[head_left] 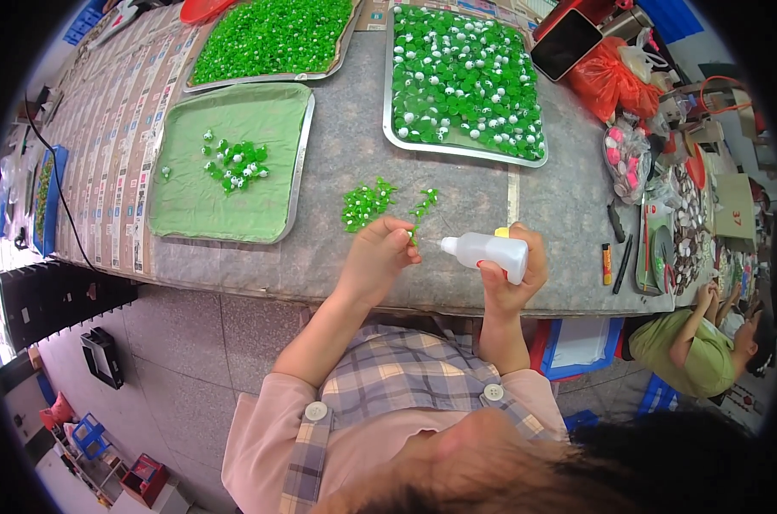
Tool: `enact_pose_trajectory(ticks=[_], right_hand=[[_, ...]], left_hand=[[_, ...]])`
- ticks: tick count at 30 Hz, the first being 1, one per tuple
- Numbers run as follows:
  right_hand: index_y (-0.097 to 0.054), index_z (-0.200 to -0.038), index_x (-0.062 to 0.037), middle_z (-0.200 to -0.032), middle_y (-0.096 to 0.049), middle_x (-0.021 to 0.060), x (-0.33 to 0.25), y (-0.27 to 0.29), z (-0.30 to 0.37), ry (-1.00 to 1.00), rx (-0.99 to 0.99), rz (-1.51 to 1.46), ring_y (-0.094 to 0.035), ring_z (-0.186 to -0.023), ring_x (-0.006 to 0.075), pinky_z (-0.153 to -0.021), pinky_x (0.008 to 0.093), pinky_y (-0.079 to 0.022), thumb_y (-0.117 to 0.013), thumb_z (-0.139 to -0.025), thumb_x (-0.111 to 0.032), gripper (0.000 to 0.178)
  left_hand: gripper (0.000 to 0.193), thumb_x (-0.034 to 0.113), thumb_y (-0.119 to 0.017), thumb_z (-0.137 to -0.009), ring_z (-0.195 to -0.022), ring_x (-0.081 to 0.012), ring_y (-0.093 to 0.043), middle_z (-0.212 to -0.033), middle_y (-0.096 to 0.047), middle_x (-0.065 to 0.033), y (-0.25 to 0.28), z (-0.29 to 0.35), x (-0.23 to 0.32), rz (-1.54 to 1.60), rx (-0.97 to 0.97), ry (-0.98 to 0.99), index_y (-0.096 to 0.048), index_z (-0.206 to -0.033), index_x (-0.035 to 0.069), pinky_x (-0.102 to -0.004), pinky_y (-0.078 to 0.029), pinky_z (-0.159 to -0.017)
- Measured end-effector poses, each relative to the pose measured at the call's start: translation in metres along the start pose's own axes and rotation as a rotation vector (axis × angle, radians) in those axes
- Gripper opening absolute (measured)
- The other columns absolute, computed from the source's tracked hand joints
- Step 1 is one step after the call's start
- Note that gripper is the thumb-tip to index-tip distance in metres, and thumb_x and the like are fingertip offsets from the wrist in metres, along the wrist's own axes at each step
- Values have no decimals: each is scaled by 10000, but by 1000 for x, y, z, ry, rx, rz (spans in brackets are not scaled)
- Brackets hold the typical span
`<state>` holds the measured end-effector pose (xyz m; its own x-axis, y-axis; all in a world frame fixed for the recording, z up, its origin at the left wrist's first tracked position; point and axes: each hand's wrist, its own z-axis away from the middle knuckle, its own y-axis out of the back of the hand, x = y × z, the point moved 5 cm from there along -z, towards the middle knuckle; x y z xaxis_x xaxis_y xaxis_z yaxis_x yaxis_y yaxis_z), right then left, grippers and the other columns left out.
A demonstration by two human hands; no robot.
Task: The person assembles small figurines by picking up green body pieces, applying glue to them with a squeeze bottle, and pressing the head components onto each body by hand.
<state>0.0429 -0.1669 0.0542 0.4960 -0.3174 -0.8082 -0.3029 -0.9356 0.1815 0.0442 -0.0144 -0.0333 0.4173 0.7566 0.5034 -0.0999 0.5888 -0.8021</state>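
My left hand (375, 261) pinches a tiny green piece with white (413, 239) between thumb and fingertips, just above the table's front part. Wrapped around a white translucent squeeze bottle (484, 250) is my right hand (525, 272). The bottle lies almost level, its thin tip pointing left at the pinched piece; whether they touch, I cannot tell. Beyond my left hand is a small heap of green pieces with white dots (367, 206), with a few more loose pieces (425, 202) to its right. A green-lined tray (178, 206) at the left holds a cluster of green-and-white pieces (241, 163).
Far right, a metal tray (465, 152) holds many green pieces with white balls; another full tray (268, 38) stands far left. Red plastic bags (611, 81), a bag of pink-and-white pieces (628, 158), pens (624, 264) and an orange tube (607, 264) lie right. Another person (692, 347) sits right.
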Motion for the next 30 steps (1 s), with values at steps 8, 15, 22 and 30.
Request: enact_pose_trajectory(ticks=[8, 15, 22, 30], right_hand=[[-468, -792, -17, -704, -429, 17, 4, 5, 2, -69, 58, -54, -395, -639, 92, -566, 209, -311, -650, -600, -415, 478], [-465, -762, -16, -656, -444, 49, 9, 5, 2, -70, 49, -44, -405, -574, 123, -503, 219, -332, -679, -587, -315, 407], [-473, -753, -23, -665, -454, 40, 7, 10, 3, -60, 86, -48, -410, -577, 125, -514, 225, -337, -667, -587, -354, 419], [-476, -754, -21, -656, -457, 41, 8, 7, 4, -75, 74, -50, -410, -571, 123, -509, 225, -336, -670, -587, -326, 398]], left_hand=[[144, 184, -538, -747, -582, -98, -467, -668, -486, -29, 1, -1, -1, 1, 3, 16, -502, -803, 56, -219, -425, -532], [148, 194, -532, -752, -574, -94, -460, -660, -474, -23, 1, -2, -2, -3, 5, 19, -498, -795, 56, -214, -417, -524], [123, 136, -537, -746, -601, -107, -503, -689, -517, -40, 1, -1, 1, -15, 36, -26, -516, -819, 38, -229, -450, -559], [117, 75, -546, -730, -655, -119, -539, -723, -546, -45, 1, 1, 7, -134, 89, -115, -529, -836, 29, -249, -470, -622]])
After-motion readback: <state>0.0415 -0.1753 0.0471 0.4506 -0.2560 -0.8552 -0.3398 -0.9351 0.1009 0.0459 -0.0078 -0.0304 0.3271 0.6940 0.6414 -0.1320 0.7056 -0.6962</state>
